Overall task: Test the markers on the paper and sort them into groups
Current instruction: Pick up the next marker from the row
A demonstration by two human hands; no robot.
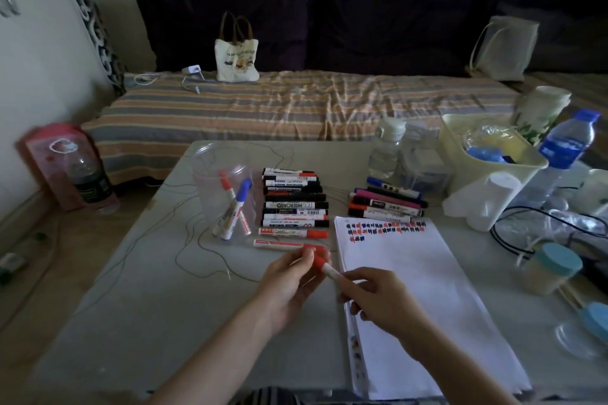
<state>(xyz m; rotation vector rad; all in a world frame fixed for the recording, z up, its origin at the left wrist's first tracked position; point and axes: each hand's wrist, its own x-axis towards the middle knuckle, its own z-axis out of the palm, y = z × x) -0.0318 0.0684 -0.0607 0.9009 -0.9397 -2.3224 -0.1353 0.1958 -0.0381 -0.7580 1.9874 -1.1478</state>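
Note:
A red-capped white marker (324,266) hangs just above the table, held at both ends. My left hand (289,286) pinches its red cap end and my right hand (378,299) grips the white barrel. To the right lies a stack of white paper (418,299) with rows of red, blue and black test marks along its top edge. A tidy row of black and red markers (294,204) lies ahead of my hands. A second group with pink, blue and red markers (388,204) sits above the paper. A clear plastic cup (223,187) holds three markers.
On the right stand a cream basket (490,154), water bottles (569,148), a blue-lidded jar (552,270), a white paper roll (487,204) and black cables (526,230). Thin wire (197,240) loops over the grey table. A striped bed with a tote bag (235,56) lies beyond.

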